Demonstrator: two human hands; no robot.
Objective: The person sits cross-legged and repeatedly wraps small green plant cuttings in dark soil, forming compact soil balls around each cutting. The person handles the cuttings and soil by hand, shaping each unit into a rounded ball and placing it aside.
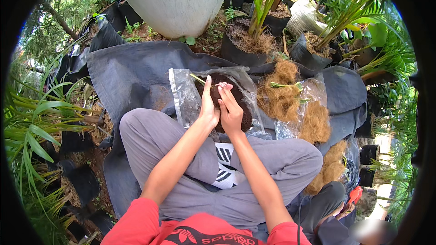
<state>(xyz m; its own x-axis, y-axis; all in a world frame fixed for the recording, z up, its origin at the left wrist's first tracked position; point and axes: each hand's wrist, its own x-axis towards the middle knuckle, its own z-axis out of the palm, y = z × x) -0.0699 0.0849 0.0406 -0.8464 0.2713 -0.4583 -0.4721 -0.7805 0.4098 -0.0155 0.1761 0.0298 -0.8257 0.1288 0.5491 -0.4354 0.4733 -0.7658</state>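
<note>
My left hand (208,103) and my right hand (230,109) are held close together, palms facing, above a pile of dark soil (246,117). The soil lies on a clear plastic bag (185,98) in front of my crossed legs. A thin green cutting (197,79) shows by the fingertips of my left hand, and its thin lower part passes towards the other hand. What lies between the palms is hidden. Brown coconut fibre (282,90) is heaped to the right, with green leaf pieces on it.
A dark ground sheet (136,71) lies beneath me. A large pale planter (177,3) stands ahead, beside potted palms (250,41). More fibre (315,122) lies at the right. Another person's leg (323,200) and a hand with something red show at the lower right. Plants grow at the left.
</note>
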